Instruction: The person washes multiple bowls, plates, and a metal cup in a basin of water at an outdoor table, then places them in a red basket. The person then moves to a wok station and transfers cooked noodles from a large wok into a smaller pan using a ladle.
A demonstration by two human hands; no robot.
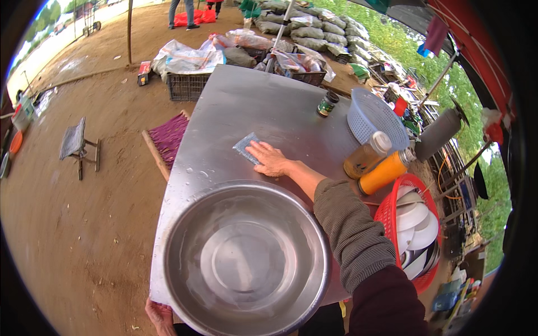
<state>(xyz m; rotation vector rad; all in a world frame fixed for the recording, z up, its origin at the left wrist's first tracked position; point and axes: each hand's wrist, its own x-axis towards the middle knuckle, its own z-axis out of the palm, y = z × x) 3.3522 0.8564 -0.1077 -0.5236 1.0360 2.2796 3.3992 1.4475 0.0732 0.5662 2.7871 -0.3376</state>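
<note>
My right hand (268, 158) lies flat with fingers apart on a folded grey-blue cloth (244, 144) on the steel table (216, 106). Water drops show on the metal to its left. My left hand (159, 316) grips the table's near-left corner, partly hidden beside a large steel basin (249, 257). The basin sits on the near end of the table, looking empty apart from a wet sheen.
On the table's right stand a small jar (328, 103), blue colander (378, 120), amber bottle (367, 154), orange flask (386, 171) and red basket (421, 277) of dishes. A stool (75, 145), purple woven seat (162, 137), crates (188, 87), stacked sacks (308, 39) and people's legs (182, 11) surround it.
</note>
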